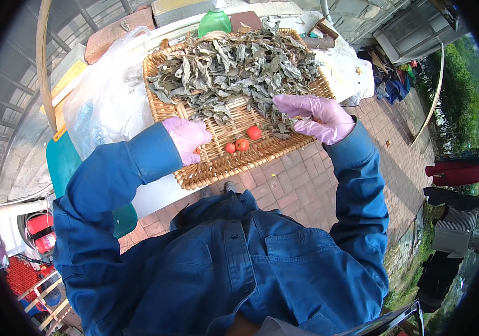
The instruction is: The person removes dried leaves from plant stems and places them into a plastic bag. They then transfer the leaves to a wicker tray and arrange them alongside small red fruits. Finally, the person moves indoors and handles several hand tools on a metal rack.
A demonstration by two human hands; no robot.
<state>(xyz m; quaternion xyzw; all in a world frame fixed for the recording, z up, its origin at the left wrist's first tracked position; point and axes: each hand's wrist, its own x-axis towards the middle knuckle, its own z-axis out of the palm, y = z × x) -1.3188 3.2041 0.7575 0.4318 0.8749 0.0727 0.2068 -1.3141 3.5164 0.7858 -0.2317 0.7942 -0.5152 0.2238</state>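
Note:
A rectangular wicker basket lies before me, with a heap of dried grey-green leaves over its far part. Three small red tomatoes, one of them the larger tomato, rest on bare wicker near the front rim. My left hand, in a pink glove, is curled at the basket's left front. A sliver of red tomato shows between its thumb and fingers; the rest is hidden. Over the right front side, my gloved right hand is cupped, thumb and fingers apart, beside the leaves.
Beneath the basket is a white table. A clear plastic bag lies at left, near a teal plastic object. Behind the basket stands a green bottle. A wooden stick rises at left; brick paving lies below.

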